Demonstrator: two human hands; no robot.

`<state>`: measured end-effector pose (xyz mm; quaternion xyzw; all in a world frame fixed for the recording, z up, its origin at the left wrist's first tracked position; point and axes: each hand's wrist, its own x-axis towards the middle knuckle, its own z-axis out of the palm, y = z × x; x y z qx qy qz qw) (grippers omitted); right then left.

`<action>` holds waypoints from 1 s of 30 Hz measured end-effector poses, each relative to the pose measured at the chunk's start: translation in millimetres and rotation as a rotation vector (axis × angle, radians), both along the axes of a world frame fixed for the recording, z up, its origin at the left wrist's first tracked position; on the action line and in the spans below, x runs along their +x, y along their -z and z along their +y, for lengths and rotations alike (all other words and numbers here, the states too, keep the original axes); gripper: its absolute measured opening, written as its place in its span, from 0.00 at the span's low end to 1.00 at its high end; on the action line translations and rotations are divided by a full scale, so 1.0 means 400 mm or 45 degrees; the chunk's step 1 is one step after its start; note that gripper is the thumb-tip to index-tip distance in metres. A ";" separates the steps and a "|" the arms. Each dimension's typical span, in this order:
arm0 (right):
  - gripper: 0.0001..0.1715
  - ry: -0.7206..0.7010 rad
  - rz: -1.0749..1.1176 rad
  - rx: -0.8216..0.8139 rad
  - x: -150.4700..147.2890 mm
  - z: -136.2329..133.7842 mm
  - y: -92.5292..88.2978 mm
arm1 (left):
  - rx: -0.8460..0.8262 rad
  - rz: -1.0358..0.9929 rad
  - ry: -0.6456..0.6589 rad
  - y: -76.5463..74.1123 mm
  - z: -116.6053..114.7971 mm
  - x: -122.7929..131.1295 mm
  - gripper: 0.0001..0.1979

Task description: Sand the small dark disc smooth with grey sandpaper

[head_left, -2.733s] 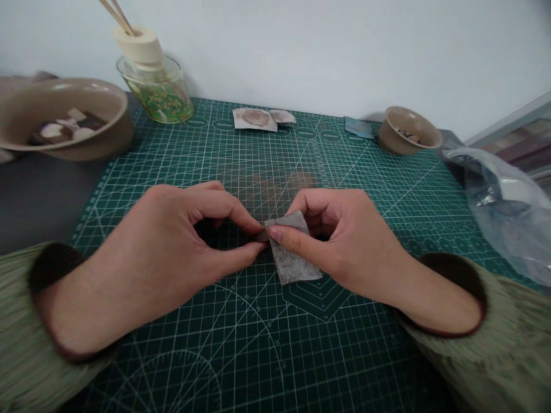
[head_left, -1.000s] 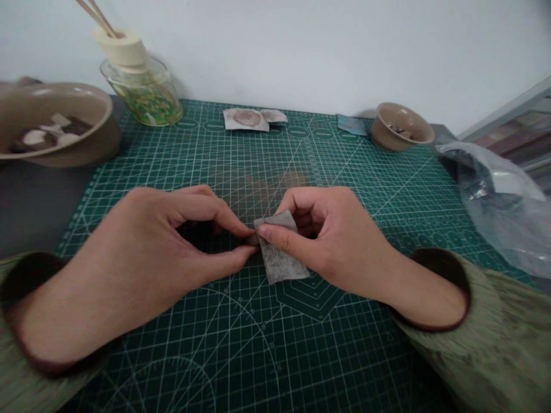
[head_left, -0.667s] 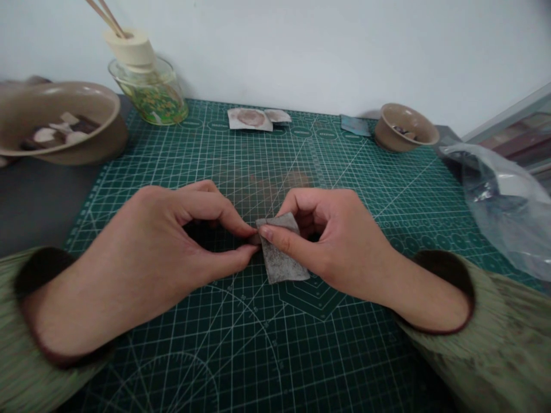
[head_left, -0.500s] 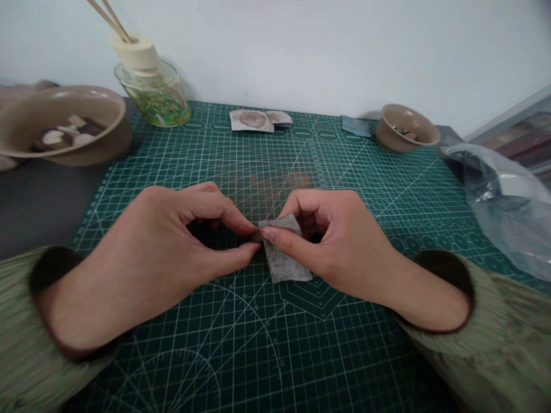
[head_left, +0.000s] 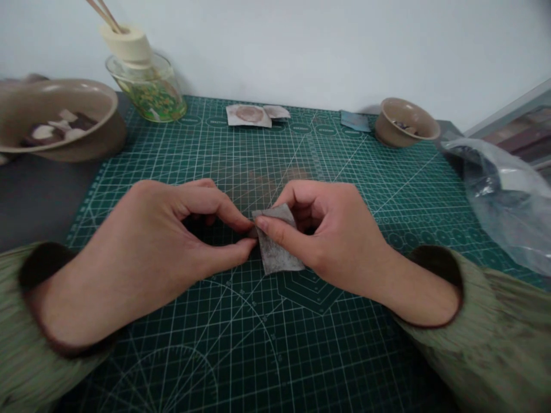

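1. The left hand (head_left: 159,241) has its fingers closed on a small dark piece (head_left: 253,232), which is mostly hidden.
2. The right hand (head_left: 338,235) grips a grey sheet (head_left: 278,252) between its fingers; this sheet covers the right end of the piece.
3. Both things are over the green mat (head_left: 193,373).
4. Farther back are 1 large bowl (head_left: 97,143) and 1 small bowl (head_left: 390,136).

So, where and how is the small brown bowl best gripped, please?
Probably pinch the small brown bowl by its near rim, from the front over the green cutting mat: that rim flares outward, the wall stands behind, and the clear plastic bag lies to its right.
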<state>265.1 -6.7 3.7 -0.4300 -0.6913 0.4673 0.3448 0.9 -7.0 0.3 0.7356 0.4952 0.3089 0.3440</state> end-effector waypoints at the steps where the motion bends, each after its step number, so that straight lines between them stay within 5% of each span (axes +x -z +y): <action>1: 0.30 -0.015 -0.003 -0.003 -0.001 0.000 0.000 | 0.004 0.003 -0.002 0.000 -0.001 0.001 0.03; 30: 0.31 -0.081 -0.052 -0.003 0.003 0.006 -0.005 | 0.009 0.022 -0.022 0.004 0.005 0.011 0.03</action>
